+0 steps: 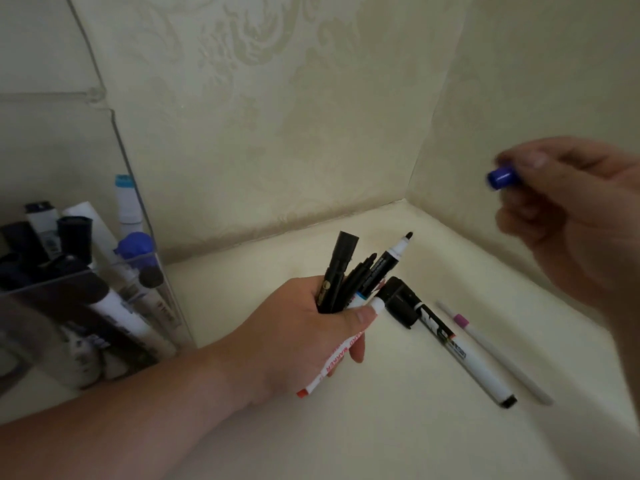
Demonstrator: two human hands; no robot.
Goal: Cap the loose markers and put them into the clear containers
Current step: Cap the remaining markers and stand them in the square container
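Note:
My left hand (298, 327) grips a bundle of markers (349, 282) above the pale surface; one black marker (391, 258) in it points up and right with its tip bare, and a white marker with red print (332, 362) slants down through the fist. My right hand (568, 209) hovers at the right, blurred, pinching a blue cap (502, 177) between thumb and fingers. A capped black-and-white marker (450, 344) and a thin white pen with a purple band (491, 348) lie on the surface right of my left hand. A clear container (152, 271) at the left holds several markers.
Patterned walls meet in a corner behind the markers. The pale surface (398, 427) stretches toward me. The container's tall clear wall (104, 109) rises at the far left, and its open front faces my left forearm.

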